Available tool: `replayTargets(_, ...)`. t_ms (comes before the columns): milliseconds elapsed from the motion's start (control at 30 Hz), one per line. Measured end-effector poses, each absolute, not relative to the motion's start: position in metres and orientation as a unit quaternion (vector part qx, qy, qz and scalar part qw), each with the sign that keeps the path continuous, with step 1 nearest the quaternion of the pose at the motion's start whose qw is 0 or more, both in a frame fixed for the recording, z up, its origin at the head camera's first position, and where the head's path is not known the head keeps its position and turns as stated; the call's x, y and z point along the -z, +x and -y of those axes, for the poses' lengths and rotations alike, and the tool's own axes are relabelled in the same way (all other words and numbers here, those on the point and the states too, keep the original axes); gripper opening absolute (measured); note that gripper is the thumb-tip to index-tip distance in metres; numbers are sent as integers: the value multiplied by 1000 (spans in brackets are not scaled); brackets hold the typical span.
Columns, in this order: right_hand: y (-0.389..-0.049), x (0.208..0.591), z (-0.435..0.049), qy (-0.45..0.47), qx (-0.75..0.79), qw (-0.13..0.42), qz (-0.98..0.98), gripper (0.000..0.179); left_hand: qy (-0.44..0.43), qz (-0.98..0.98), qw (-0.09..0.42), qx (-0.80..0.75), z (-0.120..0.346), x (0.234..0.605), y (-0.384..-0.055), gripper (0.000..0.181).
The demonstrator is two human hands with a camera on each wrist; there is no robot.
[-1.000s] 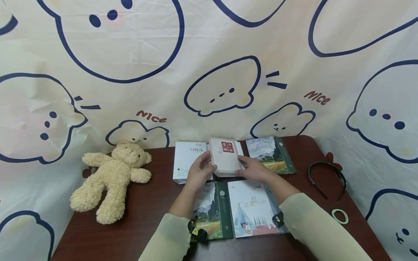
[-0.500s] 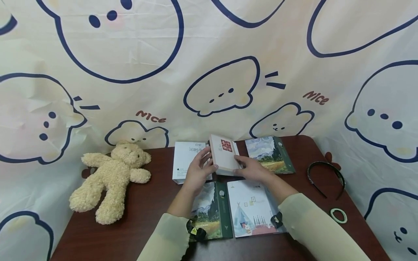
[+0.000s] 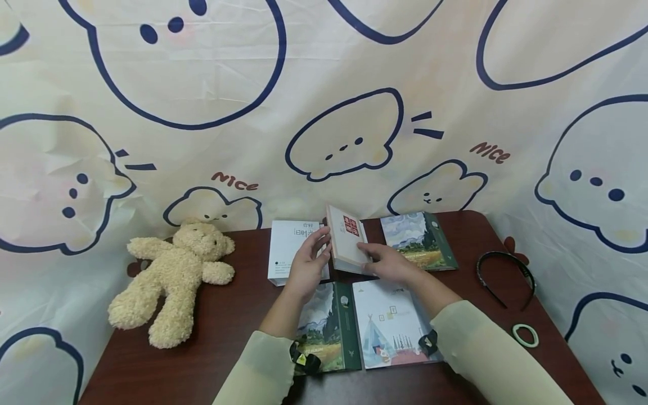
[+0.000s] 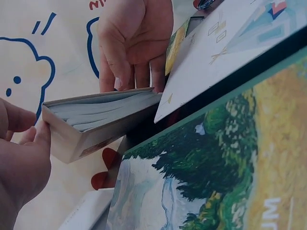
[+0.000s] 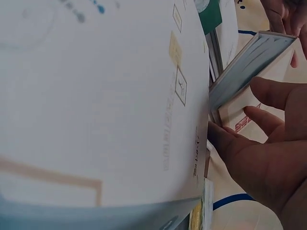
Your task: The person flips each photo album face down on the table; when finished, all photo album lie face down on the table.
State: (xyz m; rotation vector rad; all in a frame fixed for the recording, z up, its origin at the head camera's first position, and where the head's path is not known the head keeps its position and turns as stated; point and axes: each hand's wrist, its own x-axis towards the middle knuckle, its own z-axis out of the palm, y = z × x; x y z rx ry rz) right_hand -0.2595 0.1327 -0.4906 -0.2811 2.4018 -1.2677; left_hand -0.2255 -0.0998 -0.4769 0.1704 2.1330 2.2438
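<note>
A thick cream photo album [image 3: 349, 244] with a red square print is held between both hands, tilted over the back of the table. My left hand [image 3: 307, 264] grips its left edge, fingertips at the corner in the left wrist view. At the opposite side, my right hand [image 3: 392, 261] holds the lower right part, thumb on one cover and fingers at the other. The album's layered page edges [image 4: 105, 110] face the left wrist camera. A white box-like album [image 3: 288, 253] lies just left of it, partly hidden by my left hand.
Two landscape-painted albums [image 3: 324, 332] [image 3: 417, 242] and a white album with a tent drawing [image 3: 387, 332] lie on the brown table [image 3: 228, 349]. At left is a teddy bear [image 3: 177, 275]. A black headband [image 3: 506, 270] and a pale green ring [image 3: 525, 335] are at right.
The cream album has gone from nearly flat to a steeper tilt, its left edge rising. Both hands keep hold of it, and my right hand has shifted slightly left.
</note>
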Motion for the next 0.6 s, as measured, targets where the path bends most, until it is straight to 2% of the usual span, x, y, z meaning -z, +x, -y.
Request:
replayTargets(333, -259, 488, -130, -96, 496, 225, -833, 62, 66, -663, 13, -746, 99, 476, -226, 71)
replayTargets(600, -259, 490, -129, -83, 532, 238, -808, 60, 48, -648, -4, -760, 98, 477, -228, 72)
